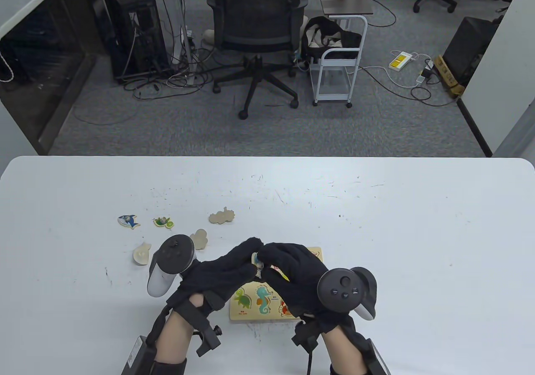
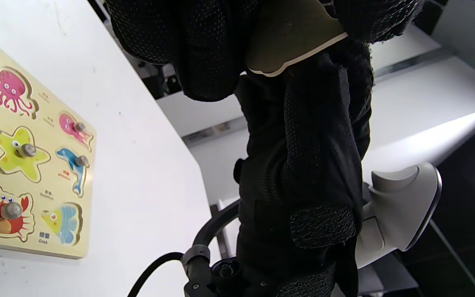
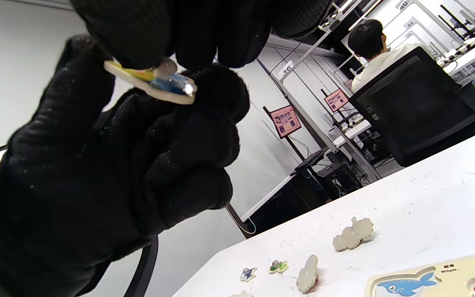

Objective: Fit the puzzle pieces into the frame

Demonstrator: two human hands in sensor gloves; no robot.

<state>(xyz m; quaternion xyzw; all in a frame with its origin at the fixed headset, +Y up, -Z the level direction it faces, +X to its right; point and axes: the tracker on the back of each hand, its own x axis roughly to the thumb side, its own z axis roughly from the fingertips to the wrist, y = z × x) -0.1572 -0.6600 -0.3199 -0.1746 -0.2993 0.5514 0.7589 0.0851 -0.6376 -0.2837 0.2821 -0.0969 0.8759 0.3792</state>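
Puzzle piece [image 3: 155, 82], a small wooden cutout with blue and yellow print, was held in the air between both hands, above the far end of the frame [image 1: 246, 313]. Right hand [image 1: 292, 274] fingertips pinched it from above; left hand [image 1: 228, 272] fingers were curled under it, thumb against its edge. Which animal it shows could not be told, as gloves covered most of the face. Frame lay flat on the table [image 1: 418, 245], directly below the fingers, with several printed recesses showing. Four loose pieces sat beyond and left of the left fingers: shark piece [image 1: 128, 221], green piece [image 1: 163, 222] and two blank-side-up cutouts [image 1: 222, 216], [image 1: 142, 253]. Judged step: orienting a picked piece before seating. Next move likely calls for turning it printed side up, matching the outline, then lowering it flat.
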